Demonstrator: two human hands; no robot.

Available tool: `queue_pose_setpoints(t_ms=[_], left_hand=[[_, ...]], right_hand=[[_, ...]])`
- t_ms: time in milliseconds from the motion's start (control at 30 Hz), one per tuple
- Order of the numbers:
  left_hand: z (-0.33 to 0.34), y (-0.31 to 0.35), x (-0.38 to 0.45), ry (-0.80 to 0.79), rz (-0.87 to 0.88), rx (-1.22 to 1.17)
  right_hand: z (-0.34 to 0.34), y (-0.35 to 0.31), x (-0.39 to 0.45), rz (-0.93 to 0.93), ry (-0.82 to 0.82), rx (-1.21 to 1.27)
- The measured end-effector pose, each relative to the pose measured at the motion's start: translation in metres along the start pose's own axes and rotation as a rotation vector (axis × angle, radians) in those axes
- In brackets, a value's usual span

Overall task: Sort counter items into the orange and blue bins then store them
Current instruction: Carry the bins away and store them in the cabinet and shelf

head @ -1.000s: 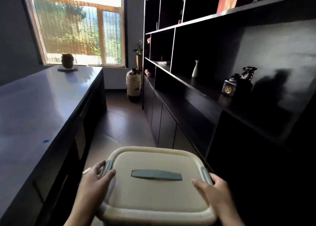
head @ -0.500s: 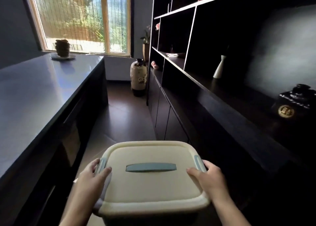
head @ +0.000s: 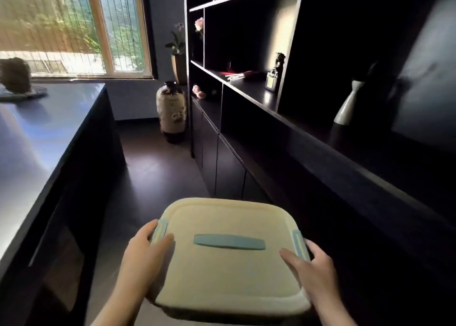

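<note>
I carry a lidded bin (head: 229, 274) in front of me, low in the head view. Its cream lid has a blue handle (head: 229, 242) in the middle and a blue clip at each side. My left hand (head: 145, 249) grips the bin's left edge, thumb on the lid by the left clip. My right hand (head: 313, 264) grips the right edge beside the right clip. The bin's body is hidden under the lid, so its colour does not show.
A long dark counter (head: 49, 138) runs along my left, with a brown ornament (head: 14, 75) at its far end. A dark shelf unit (head: 271, 108) with cabinets lines the right, holding a white vase (head: 345, 108) and small items. A large floor vase (head: 171, 114) stands ahead.
I have moved forward down the aisle with the bin. The shelves on the right slid past, and the floor vase and window are closer. Both hands keep their grip.
</note>
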State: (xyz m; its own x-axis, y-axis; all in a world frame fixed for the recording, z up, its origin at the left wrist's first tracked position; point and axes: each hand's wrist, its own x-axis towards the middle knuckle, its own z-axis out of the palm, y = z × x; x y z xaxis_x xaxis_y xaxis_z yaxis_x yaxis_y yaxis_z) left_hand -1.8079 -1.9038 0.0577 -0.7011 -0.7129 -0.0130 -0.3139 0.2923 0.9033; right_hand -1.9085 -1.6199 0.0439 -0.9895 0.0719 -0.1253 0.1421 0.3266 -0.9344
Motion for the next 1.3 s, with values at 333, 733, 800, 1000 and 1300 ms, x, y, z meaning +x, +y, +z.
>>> queue_pose_setpoints(t_ms=[333, 733, 800, 1000, 1300], left_hand=[[0.070, 0.015, 0.153, -0.148, 0.023, 0.051], [0.199, 0.080, 0.357, -0.315, 0.081, 0.078], [0.218, 0.080, 0.378, -0.330, 0.077, 0.064], [0.286, 0.099, 0.465, -0.443, 0.150, 0.047], [0.375, 0.110, 0.576, -0.612, 0.264, 0.127]], right_hand=[[0.058, -0.012, 0.158, 0.081, 0.099, 0.090], [0.101, -0.040, 0.347, 0.175, 0.189, 0.112], [0.104, -0.041, 0.367, 0.219, 0.238, 0.109], [0.137, -0.026, 0.411, 0.334, 0.284, 0.266], [0.215, -0.050, 0.464, 0.320, 0.782, 0.164]])
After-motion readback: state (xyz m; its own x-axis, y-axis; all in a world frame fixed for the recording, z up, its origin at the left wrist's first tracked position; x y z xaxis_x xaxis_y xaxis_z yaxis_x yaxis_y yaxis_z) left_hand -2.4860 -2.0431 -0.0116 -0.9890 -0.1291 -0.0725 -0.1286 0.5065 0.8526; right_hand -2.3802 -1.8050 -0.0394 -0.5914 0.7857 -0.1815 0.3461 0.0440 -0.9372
